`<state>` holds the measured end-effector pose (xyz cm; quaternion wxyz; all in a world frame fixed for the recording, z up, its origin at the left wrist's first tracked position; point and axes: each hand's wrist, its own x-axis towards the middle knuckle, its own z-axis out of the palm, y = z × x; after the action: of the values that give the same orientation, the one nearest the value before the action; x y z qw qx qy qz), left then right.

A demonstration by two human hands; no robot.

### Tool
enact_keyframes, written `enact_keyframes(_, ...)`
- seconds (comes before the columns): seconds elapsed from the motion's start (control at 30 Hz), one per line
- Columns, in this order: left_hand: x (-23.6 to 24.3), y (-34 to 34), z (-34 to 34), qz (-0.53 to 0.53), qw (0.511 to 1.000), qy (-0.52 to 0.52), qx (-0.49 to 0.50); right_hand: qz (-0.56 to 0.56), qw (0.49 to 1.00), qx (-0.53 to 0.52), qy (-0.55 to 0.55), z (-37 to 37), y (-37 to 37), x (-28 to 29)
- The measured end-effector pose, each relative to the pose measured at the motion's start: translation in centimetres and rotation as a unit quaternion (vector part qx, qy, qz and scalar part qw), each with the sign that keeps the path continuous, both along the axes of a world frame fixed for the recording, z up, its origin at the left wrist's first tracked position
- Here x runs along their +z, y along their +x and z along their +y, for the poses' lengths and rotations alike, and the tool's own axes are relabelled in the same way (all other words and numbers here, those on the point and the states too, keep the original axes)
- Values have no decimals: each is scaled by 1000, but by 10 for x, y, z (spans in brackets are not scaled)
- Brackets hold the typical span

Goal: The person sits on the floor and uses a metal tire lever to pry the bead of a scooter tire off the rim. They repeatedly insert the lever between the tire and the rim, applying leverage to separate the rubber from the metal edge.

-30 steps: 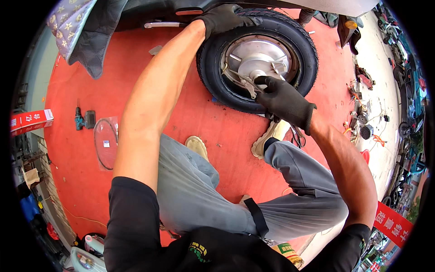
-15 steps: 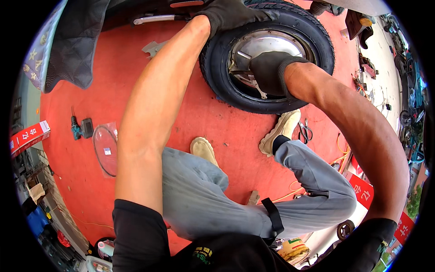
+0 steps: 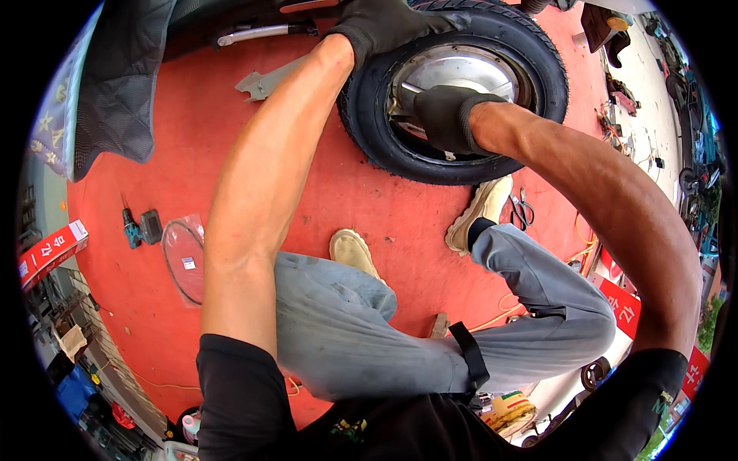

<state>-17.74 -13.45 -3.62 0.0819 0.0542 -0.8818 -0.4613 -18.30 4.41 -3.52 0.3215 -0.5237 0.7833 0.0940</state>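
Note:
A black tyre (image 3: pixel 526 92) on a silver hub wheel (image 3: pixel 453 69) sits at the top, beside the underside of a dark vehicle. My gloved left hand (image 3: pixel 388 27) grips the tyre's upper left, thumb stretched along it. My gloved right hand (image 3: pixel 450 119) is curled inside the rim over the lower hub; a thin dark piece shows at its fingers, too hidden to name. A silver bar (image 3: pixel 250 33) lies along the vehicle, left of the wheel.
Below the wheel are my boots (image 3: pixel 354 250) on red flooring (image 3: pixel 138 307), with scissors (image 3: pixel 521 209) nearby. A teal drill (image 3: pixel 134 228) and a bagged loop (image 3: pixel 184 261) lie left. Scattered parts (image 3: pixel 623 104) and a row of vehicles line the right.
My right hand has turned and moved up, inward over the hub, its forearm rising with it. My left hand stays on the tyre, which appears slightly further right as the view shifts.

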Motion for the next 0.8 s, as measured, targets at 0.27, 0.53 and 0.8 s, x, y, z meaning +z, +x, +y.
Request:
enact_keyframes(0.27,-27,12,9,102,989,99,33,-219,794,-501,-263,72,106,-124)
enact_keyframes(0.53,-24,27,7,75,994,5,83,-256,806,-497,-196,68,88,-108)
enact_keyframes(0.8,-17,28,11,83,992,-60,79,-341,724,-592,-93,59,74,-93)
